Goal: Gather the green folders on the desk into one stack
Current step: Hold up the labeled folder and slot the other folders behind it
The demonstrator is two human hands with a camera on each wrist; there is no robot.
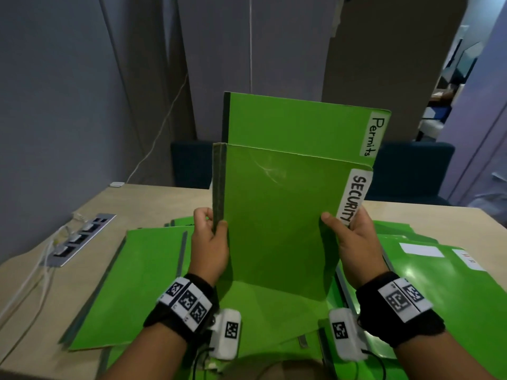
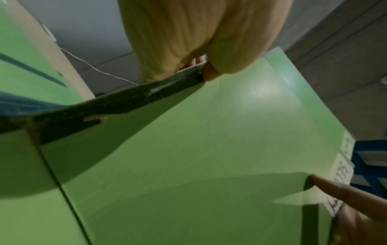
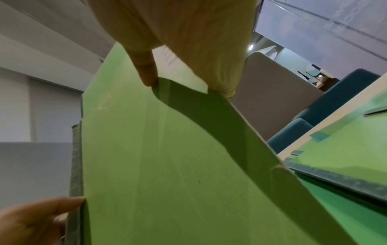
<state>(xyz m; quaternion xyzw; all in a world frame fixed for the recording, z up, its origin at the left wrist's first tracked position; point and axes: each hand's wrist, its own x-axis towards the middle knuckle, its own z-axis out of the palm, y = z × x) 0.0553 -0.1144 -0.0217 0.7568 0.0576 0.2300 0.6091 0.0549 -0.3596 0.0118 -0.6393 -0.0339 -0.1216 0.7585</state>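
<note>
Two green folders stand upright on their lower edges in the middle of the desk: the front one labelled SECURITY [image 1: 277, 215] and, behind and higher, one labelled Permits [image 1: 296, 122]. My left hand [image 1: 210, 234] grips their dark spine edge [image 2: 146, 96], thumb in front. My right hand [image 1: 348, 231] grips the labelled right edge [image 3: 209, 102], thumb on the cover. They rest on a flat green folder [image 1: 274, 316]. More green folders lie flat at the left [image 1: 137, 283] and at the right [image 1: 439, 286].
The wooden desk [image 1: 153, 201] carries a power socket strip [image 1: 79, 239] with white cables at its left edge. A dark blue sofa [image 1: 411, 171] stands behind the desk. Grey partition walls rise beyond.
</note>
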